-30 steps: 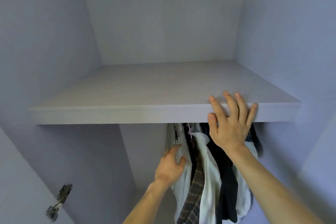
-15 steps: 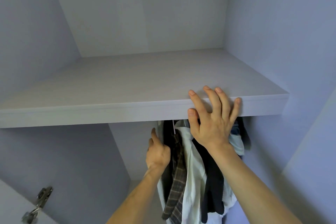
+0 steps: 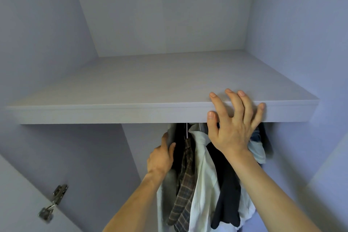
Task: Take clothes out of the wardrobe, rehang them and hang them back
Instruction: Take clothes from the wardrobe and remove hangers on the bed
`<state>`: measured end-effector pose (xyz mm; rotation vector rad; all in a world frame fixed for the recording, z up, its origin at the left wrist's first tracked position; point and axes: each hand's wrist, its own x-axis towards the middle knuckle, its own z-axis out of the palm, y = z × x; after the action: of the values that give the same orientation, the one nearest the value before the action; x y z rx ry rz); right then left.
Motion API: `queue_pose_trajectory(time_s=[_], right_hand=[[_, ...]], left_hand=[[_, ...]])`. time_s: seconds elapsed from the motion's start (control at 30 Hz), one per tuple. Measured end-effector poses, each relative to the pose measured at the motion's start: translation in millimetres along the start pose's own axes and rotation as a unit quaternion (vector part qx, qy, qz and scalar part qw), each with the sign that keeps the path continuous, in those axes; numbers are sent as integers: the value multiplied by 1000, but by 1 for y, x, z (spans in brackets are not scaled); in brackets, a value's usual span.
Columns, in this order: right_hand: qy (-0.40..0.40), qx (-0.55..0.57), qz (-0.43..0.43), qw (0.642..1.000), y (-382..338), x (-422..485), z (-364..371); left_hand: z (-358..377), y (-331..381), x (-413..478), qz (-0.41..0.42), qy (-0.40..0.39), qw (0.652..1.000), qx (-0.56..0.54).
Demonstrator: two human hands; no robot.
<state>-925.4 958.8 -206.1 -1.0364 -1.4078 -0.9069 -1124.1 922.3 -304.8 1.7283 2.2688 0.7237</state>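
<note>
Head view, looking up into the wardrobe.

- Shelf (image 3: 131,113): flat pale board, matt, faint woodgrain, square front edge.
- Right grip (image 3: 233,132): released, fingers straight and spread. The fingertips lie over the shelf's front edge and the thumb is against its face. It holds nothing.
- Left grip (image 3: 161,158): below the shelf, thumb and fingers pinching the upper edge of a grey garment (image 3: 166,190), a smooth, limp cloth.
- Clothes hang bunched under the right half of the shelf. Left to right:
  - the grey garment
  - a brown plaid shirt (image 3: 185,181), soft checked weave
  - a white shirt (image 3: 203,184), crinkled
  - a dark navy garment (image 3: 227,190), plain
  - a scrap of blue denim (image 3: 256,134) behind the right wrist
- Thin wire hanger hook (image 3: 186,130) above the plaid shirt; the rail is hidden.
- Metal hinge (image 3: 54,199), shiny, lower left on the door.
</note>
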Motion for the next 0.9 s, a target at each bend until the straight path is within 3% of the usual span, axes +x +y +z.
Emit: queue_pose_trajectory(time_s=[0.2,0.4,0.67,0.9], right_hand=[[5,-4,-1,1000,0,-1,0],[12,-11,-2,1000,-1,-2,1],[-6,-11,7,1000,-1,4,0],[-46,92,61,993,-11,-3,-27]], left_hand=[[-3,-9,11,-46,-24,992,-117],[-19,-12,14,-94,-11,953,-289],[-58,-20,10,-74,85,935,-336],[-64,-64,-46,-85,86,943,-310]])
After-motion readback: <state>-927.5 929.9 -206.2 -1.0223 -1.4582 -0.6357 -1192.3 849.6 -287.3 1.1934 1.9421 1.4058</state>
